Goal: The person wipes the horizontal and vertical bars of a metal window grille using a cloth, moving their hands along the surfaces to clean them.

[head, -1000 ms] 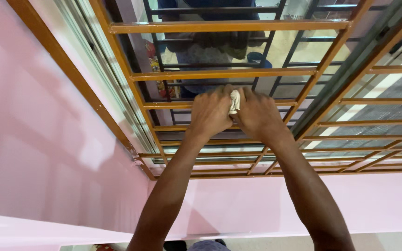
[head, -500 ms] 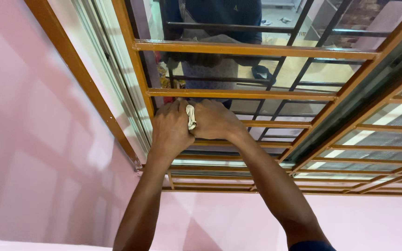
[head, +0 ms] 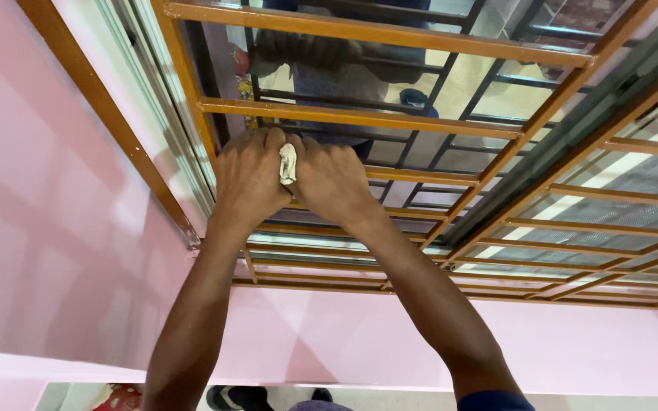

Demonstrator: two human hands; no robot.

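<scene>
Crumpled off-white cloth wad (head: 288, 163) sits pinched between both hands, pressed against orange-brown metal window grille (head: 359, 118). Left hand (head: 250, 179) fingers curled tight around wad's left side. Right hand (head: 331, 181) fingers curled likewise, knuckles touching left's. Pink painted wall (head: 47, 228) surrounds window frame.

The left hand (head: 249, 179) and the right hand (head: 330, 181) sit side by side against the window grille (head: 390, 122), with a small wad of cloth (head: 288, 163) pinched between them, all just below one of the grille's horizontal bars and near its left edge. The wall (head: 47, 228) lies left of and under the window frame (head: 108, 122), and behind the grille stands a second set of bars (head: 451, 76) with a person (head: 329, 65) beyond them.
</scene>
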